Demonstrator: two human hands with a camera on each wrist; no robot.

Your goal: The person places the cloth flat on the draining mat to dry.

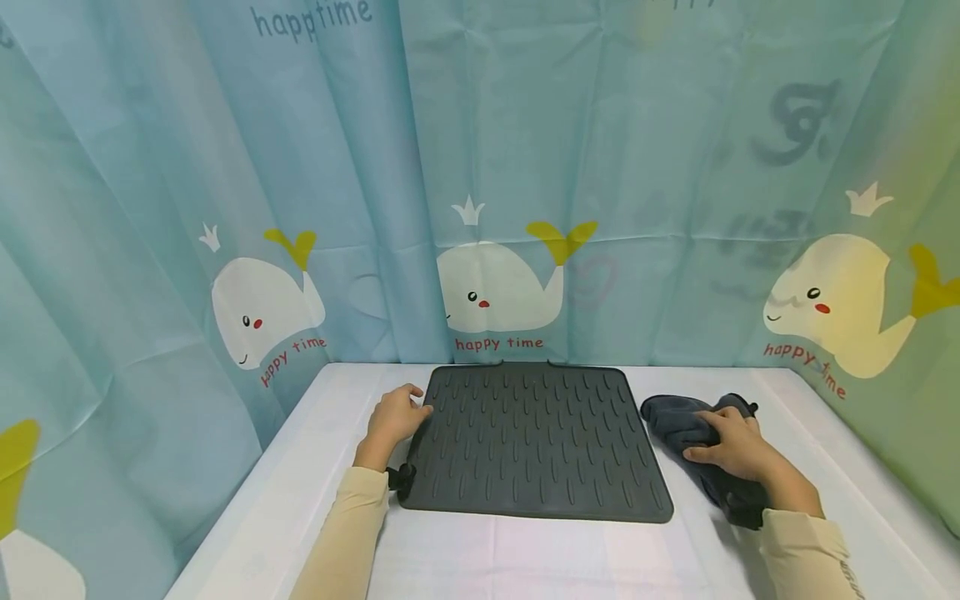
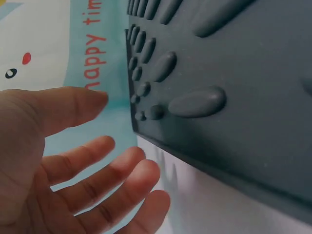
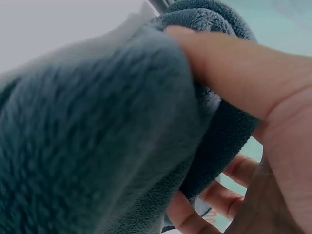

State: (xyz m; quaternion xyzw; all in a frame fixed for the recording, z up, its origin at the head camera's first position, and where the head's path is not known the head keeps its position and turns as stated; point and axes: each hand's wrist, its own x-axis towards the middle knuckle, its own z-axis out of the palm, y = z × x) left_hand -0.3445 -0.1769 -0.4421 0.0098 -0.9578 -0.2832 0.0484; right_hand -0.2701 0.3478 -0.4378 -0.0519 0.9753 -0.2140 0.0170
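A dark grey drying mat (image 1: pixel 536 450) with raised oval ridges lies flat on the white table, a small tab at its far edge. My left hand (image 1: pixel 395 418) is at the mat's left edge. In the left wrist view its fingers (image 2: pixel 105 183) are spread and loosely bent, with a gap between them and the mat's rim. To the right of the mat, my right hand (image 1: pixel 738 446) grips a bunched dark blue-grey fleecy towel (image 1: pixel 678 421). Up close, the thumb (image 3: pixel 234 68) presses one side of the towel's folds, and the fingers curl behind it.
The white table (image 1: pixel 480 554) runs back to a light blue curtain (image 1: pixel 645 150) printed with whales. More curtain hangs along the left and right sides. A black wrist strap piece (image 1: pixel 402 477) on the left wrist is by the mat's left edge.
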